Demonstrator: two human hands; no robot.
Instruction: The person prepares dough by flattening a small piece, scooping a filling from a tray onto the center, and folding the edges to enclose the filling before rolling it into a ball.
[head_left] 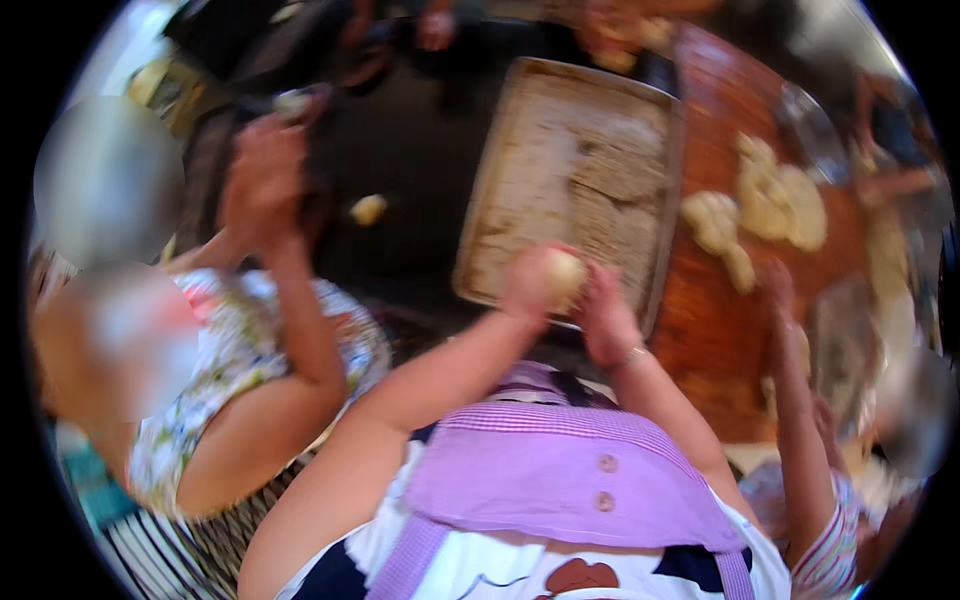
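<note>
A pale, round ball of dough [566,277] sits in my left hand [528,285], whose fingers curl round it above the near edge of a metal tray [505,190]. Close beside the ball, on its right, is my right hand [607,318], fingers stretched upward and apart. Motion blur hides whether its fingertips touch the dough. A rough, brownish crumbly layer [615,195] covers the right part of the tray, and whitish residue marks the rest.
A dark table [420,150] holds another small dough ball [369,210]. On the wooden board [720,330] at right lie larger dough pieces [785,200] and a metal bowl [812,130]. Co-workers' hands [265,185] are at left, with others at right and the far side.
</note>
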